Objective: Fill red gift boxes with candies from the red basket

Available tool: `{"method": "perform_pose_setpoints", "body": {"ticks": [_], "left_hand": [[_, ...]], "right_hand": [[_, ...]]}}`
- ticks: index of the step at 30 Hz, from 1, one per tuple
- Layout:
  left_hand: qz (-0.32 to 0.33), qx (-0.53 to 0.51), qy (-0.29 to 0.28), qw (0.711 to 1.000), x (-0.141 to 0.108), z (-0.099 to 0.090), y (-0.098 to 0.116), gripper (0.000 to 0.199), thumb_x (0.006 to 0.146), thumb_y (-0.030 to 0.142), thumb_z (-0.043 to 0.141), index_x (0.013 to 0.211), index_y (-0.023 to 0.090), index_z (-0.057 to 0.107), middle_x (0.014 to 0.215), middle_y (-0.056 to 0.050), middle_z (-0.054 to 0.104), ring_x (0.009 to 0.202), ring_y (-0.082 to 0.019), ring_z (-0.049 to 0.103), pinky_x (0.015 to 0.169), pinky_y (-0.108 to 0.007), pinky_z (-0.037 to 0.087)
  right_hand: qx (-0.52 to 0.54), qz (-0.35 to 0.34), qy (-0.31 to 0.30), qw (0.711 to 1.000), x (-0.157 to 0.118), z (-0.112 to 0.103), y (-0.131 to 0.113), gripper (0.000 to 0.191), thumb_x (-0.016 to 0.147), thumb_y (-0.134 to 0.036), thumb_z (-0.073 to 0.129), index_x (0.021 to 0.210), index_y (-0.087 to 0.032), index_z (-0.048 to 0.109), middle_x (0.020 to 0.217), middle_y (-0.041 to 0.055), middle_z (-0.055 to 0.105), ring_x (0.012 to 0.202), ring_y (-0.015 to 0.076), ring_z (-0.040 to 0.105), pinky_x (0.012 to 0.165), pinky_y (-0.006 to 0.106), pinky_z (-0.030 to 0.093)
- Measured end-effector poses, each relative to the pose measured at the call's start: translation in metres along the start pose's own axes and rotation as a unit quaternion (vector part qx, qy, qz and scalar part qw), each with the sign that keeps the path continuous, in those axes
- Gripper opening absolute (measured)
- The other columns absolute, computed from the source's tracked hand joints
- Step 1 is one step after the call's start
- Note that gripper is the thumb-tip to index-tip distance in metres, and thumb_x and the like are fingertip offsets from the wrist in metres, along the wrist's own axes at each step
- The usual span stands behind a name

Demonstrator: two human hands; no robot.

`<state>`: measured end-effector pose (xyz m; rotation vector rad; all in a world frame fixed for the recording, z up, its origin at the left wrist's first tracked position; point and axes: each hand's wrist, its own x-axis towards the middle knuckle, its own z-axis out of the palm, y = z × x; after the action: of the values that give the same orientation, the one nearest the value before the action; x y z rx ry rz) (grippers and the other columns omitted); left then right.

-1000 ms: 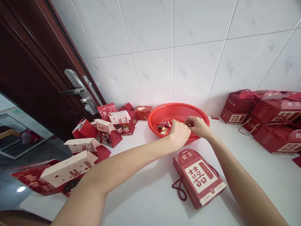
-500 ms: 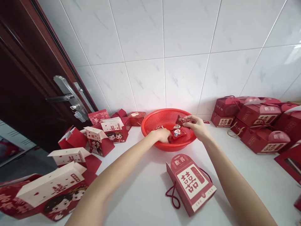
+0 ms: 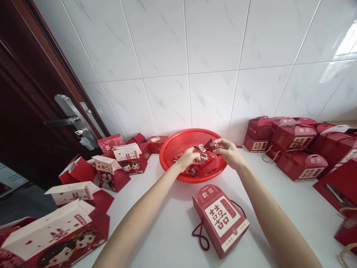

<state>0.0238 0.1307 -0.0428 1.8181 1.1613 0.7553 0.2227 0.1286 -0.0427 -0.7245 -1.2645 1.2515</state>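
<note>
A red mesh basket (image 3: 167,160) stands against the tiled wall with wrapped candies (image 3: 192,171) inside. Over the middle of the basket, my left hand (image 3: 190,158) is closed on a small wrapped candy. My right hand (image 3: 229,153), at the basket's right rim, pinches dark red wrapped candies (image 3: 211,145). In front of the basket, a red and white gift box (image 3: 221,219) lies on the white table, with its dark red cord looped at the left side.
Several open red and white boxes (image 3: 65,230) line the left side. More closed red boxes (image 3: 302,163) are stacked at the right by the wall. A dark door (image 3: 30,96) with a metal handle is at the far left.
My left hand has risen from the basket's bottom, and candies below it now show. My right hand still holds its candies. The whole view has shifted slightly.
</note>
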Motion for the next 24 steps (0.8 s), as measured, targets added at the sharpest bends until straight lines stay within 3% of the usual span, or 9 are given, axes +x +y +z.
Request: {"method": "perform_pose_setpoints", "body": {"ticks": [3, 5, 9, 12, 16, 20, 22, 24], "left_hand": [[0.03, -0.129, 0.06, 0.989, -0.002, -0.005, 0.003, 0.04, 0.091, 0.036, 0.042, 0.113, 0.013, 0.065, 0.103, -0.012, 0.073, 0.086, -0.02, 0.072, 0.077, -0.034, 0.06], [0.049, -0.188, 0.102, 0.976, -0.002, -0.007, 0.003, 0.043, 0.086, 0.047, 0.053, 0.106, 0.013, 0.068, 0.099, -0.011, 0.073, 0.085, -0.021, 0.071, 0.076, -0.034, 0.06], [0.088, -0.261, 0.164, 0.947, -0.003, -0.006, 0.002, 0.047, 0.072, 0.05, 0.072, 0.105, 0.017, 0.072, 0.099, -0.005, 0.074, 0.092, -0.02, 0.068, 0.084, -0.034, 0.057], [0.108, -0.284, 0.153, 0.94, -0.004, -0.003, 0.002, 0.043, 0.068, 0.045, 0.079, 0.1, 0.017, 0.076, 0.098, -0.004, 0.076, 0.096, -0.022, 0.069, 0.091, -0.037, 0.055], [0.102, -0.201, 0.112, 0.968, -0.005, 0.0, 0.001, 0.048, 0.069, 0.043, 0.079, 0.107, 0.014, 0.077, 0.106, -0.01, 0.077, 0.106, -0.027, 0.068, 0.096, -0.039, 0.053], [0.059, -0.102, 0.154, 0.981, -0.001, -0.006, -0.005, 0.046, 0.081, 0.044, 0.065, 0.119, 0.017, 0.071, 0.117, -0.009, 0.074, 0.108, -0.022, 0.067, 0.094, -0.033, 0.053], [0.017, -0.044, 0.164, 0.985, 0.0, -0.014, -0.01, 0.037, 0.089, 0.04, 0.051, 0.108, 0.018, 0.073, 0.108, -0.007, 0.075, 0.099, -0.02, 0.069, 0.086, -0.029, 0.054], [-0.037, 0.022, 0.126, 0.991, -0.002, -0.021, -0.014, 0.03, 0.086, 0.034, 0.052, 0.082, 0.017, 0.075, 0.084, -0.007, 0.076, 0.081, -0.021, 0.07, 0.072, -0.029, 0.054]], "right_hand": [[-0.012, 0.015, -0.047, 0.999, -0.003, 0.003, -0.001, 0.032, 0.055, -0.022, 0.083, 0.08, -0.021, 0.064, 0.081, -0.0033, 0.067, 0.073, 0.0139, 0.061, 0.073, 0.029, 0.051], [0.001, 0.032, -0.052, 0.998, -0.004, 0.007, -0.002, 0.033, 0.055, -0.025, 0.084, 0.08, -0.021, 0.062, 0.082, -0.0026, 0.067, 0.076, 0.0162, 0.065, 0.077, 0.033, 0.055], [0.06, 0.06, 0.031, 0.996, -0.003, 0.017, -0.002, 0.038, 0.055, -0.029, 0.084, 0.075, -0.022, 0.053, 0.081, -0.0013, 0.067, 0.082, 0.021, 0.07, 0.079, 0.038, 0.059], [0.08, 0.09, 0.052, 0.991, -0.004, 0.023, -0.002, 0.035, 0.056, -0.028, 0.082, 0.072, -0.023, 0.051, 0.076, -0.0025, 0.064, 0.077, 0.0198, 0.069, 0.074, 0.038, 0.06], [0.08, 0.143, -0.017, 0.986, -0.008, 0.028, -0.005, 0.036, 0.058, -0.028, 0.082, 0.082, -0.023, 0.056, 0.077, -0.0019, 0.066, 0.073, 0.0204, 0.068, 0.066, 0.037, 0.06], [0.046, 0.131, -0.043, 0.989, -0.009, 0.03, -0.004, 0.044, 0.058, -0.029, 0.087, 0.09, -0.023, 0.057, 0.075, -0.0022, 0.068, 0.062, 0.0175, 0.067, 0.058, 0.03, 0.054], [0.06, 0.113, -0.016, 0.992, -0.008, 0.03, -0.002, 0.043, 0.058, -0.03, 0.087, 0.087, -0.023, 0.056, 0.071, -0.0037, 0.066, 0.059, 0.0156, 0.065, 0.057, 0.028, 0.052], [0.082, 0.106, 0.017, 0.991, -0.006, 0.029, 0.001, 0.044, 0.056, -0.03, 0.088, 0.084, -0.023, 0.055, 0.071, -0.0047, 0.064, 0.06, 0.0155, 0.066, 0.059, 0.028, 0.052]]}}
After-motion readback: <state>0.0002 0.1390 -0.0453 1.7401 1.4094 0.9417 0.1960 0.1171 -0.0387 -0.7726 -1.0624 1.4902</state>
